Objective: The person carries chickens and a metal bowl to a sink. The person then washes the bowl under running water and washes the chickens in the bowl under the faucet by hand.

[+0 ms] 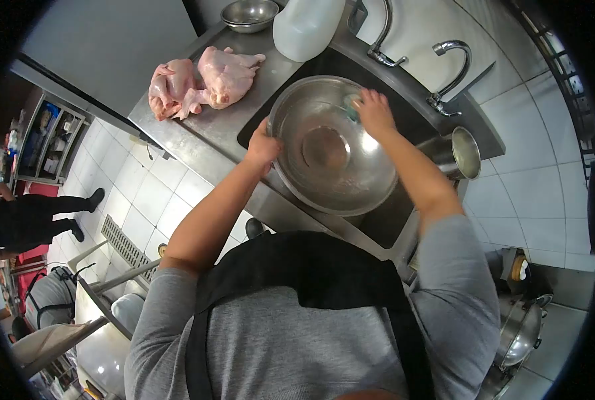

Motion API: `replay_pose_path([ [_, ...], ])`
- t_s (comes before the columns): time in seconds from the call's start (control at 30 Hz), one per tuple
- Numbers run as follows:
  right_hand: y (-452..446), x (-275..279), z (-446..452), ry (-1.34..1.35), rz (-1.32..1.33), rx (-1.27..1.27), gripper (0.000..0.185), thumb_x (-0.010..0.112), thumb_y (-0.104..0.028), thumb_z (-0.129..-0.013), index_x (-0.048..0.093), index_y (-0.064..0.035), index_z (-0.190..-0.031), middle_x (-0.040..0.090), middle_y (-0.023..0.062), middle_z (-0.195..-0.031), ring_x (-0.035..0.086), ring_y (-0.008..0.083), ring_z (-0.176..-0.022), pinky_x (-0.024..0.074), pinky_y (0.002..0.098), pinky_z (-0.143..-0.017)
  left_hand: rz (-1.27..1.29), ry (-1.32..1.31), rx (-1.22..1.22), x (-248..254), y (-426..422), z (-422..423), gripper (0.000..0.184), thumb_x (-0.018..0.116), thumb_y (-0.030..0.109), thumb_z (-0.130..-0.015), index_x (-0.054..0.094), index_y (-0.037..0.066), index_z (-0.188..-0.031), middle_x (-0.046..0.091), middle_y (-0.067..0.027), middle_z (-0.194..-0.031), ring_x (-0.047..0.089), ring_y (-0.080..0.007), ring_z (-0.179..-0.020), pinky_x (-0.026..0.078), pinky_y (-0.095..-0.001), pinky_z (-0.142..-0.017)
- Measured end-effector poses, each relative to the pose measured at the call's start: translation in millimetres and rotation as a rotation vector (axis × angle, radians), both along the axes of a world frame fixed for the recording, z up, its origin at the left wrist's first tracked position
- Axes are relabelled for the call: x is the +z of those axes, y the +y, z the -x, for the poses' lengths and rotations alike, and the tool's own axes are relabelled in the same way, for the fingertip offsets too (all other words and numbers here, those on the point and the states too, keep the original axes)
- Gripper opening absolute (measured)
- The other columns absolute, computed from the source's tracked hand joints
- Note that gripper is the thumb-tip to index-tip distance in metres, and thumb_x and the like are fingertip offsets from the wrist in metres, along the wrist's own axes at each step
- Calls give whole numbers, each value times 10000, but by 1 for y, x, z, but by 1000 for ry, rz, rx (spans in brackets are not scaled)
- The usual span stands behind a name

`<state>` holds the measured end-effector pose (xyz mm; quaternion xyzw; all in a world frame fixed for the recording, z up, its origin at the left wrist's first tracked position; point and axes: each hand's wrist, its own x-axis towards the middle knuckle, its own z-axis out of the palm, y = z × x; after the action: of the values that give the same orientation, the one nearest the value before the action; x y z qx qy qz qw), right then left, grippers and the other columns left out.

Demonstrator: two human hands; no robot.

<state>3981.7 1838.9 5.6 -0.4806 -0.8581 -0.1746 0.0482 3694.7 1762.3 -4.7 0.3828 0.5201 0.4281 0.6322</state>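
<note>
A large metal bowl (297, 175) sits tilted over the sink basin, its wet inside facing me. My left hand (264, 148) grips the bowl's left rim, thumb over the inside. Against the upper right of the inner wall, my right hand (375, 113) presses a greenish scrubbing sponge (351, 107); its fingers are closed round it and partly hide it. Two raw whole chickens, one on the left (171, 87) and one on the right (225, 79), lie on the steel counter left of the bowl.
Two taps, one (385, 53) behind the bowl and another (452, 73) further right, rise over the sink (391, 223). A metal pot (467, 153) stands at its right end. A white plastic jug (307, 27) and small metal bowls (249, 13) stand behind. Another person (34, 217) is at far left.
</note>
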Motion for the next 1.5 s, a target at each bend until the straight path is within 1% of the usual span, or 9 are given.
replay_pose_path([
  [0.2,-132,-28,50,248,1013,-136,570,607,-214,-783,373,11,-1252,420,291,-1231,450,418,-1129,363,447,-979,30,-104,-20,-7,4,-6,717,413,-142,-658,373,85,-1338,546,-120,-1156,548,-216,-1007,458,-304,-798],
  [0.37,-27,-56,120,995,99,-154,397,596,-131,-763,411,-24,-1097,426,223,-1138,448,399,-1071,381,463,-911,175,56,-173,4,0,-8,696,437,-122,-637,397,89,-1298,562,-68,-933,548,-164,-763,460,-283,-656],
  [0.57,-83,-19,15,-289,574,-399,353,454,-187,-850,472,-40,-1170,505,145,-1158,488,285,-1076,390,445,-858,74,-161,-79,-3,-4,7,751,454,-121,-623,353,108,-1332,559,-74,-987,549,-192,-818,466,-303,-680],
  [0.77,-89,-98,98,789,687,-487,448,451,-186,-853,373,38,-1233,388,288,-1265,455,409,-1129,364,432,-962,18,-18,-144,-6,-13,-17,831,453,-146,-594,307,127,-1365,540,-72,-1090,545,-204,-900,460,-286,-730],
  [0.87,-68,-70,41,169,354,-385,426,460,-123,-839,372,-7,-1240,448,229,-1106,543,372,-953,415,480,-889,102,-168,-107,2,-16,-5,827,457,-143,-600,302,125,-1366,538,-66,-1091,539,-199,-917,452,-276,-741],
  [1.13,-44,-107,68,642,592,-607,405,437,-209,-859,412,-21,-1217,432,213,-1201,465,394,-1081,390,533,-889,17,-78,-209,-10,-10,-17,858,475,-136,-600,269,140,-1386,513,-71,-1157,498,-206,-1037,417,-298,-844],
  [1.2,-61,-71,25,135,500,-435,422,483,-214,-847,419,-25,-1220,451,201,-1206,453,377,-1121,398,496,-889,33,-119,-183,-6,-13,-13,864,472,-144,-599,269,145,-1387,507,-71,-1181,502,-218,-1042,420,-306,-853],
  [1.33,-129,-15,39,-130,1108,-415,467,556,-185,-805,414,-9,-1214,423,228,-1253,439,385,-1159,389,450,-921,21,-126,-184,-11,-8,-13,840,473,-131,-606,272,134,-1378,513,-76,-1169,509,-235,-1044,437,-329,-844],
  [1.5,-87,-67,120,954,526,-223,458,583,-161,-784,397,-1,-1170,457,234,-1158,471,388,-1071,387,469,-902,180,-18,-311,-24,-2,-15,789,474,-124,-608,322,147,-1333,531,-74,-1063,566,-228,-877,490,-305,-683],
])
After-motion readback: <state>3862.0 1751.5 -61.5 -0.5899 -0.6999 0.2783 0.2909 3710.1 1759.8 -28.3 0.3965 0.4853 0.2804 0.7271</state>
